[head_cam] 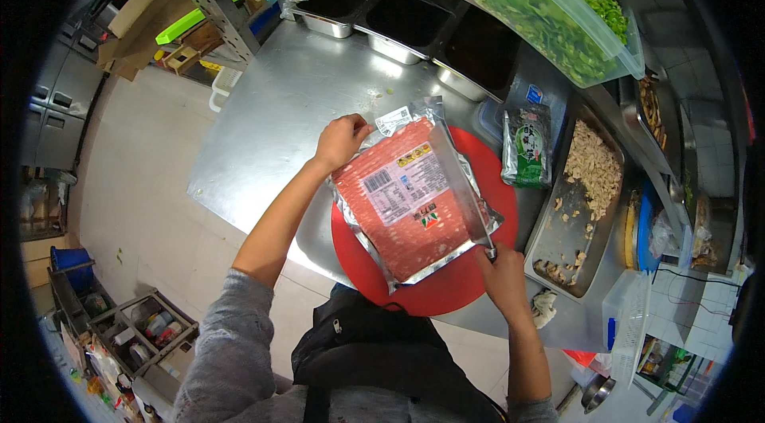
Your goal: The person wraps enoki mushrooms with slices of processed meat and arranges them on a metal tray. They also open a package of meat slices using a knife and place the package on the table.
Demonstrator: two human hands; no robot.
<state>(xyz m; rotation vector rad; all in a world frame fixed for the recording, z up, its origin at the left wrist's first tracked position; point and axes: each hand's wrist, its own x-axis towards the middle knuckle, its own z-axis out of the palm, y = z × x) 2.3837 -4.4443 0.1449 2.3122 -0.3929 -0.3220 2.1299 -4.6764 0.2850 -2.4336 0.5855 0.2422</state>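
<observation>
A flat, sealed plastic package of red and white marbled meat (391,250) lies tilted on a round red cutting board (445,297). Its silver edges show around the sides, and printed labels cover its upper face. My left hand (345,139) grips the package's upper left corner, its fingertips partly hidden. In my right hand (503,279) is the handle of a broad-bladed kitchen knife (459,184). The blade lies along the package's right side, pointing away from me. Whether it has cut the plastic cannot be made out.
A steel worktable (269,106) carries the board. Dark-topped steel pans (409,20) line its back. To the right are a green-and-black food packet (527,148) and a steel tray of chopped pale food (591,166). A clear tub of cut greens (553,23) sits on the shelf above.
</observation>
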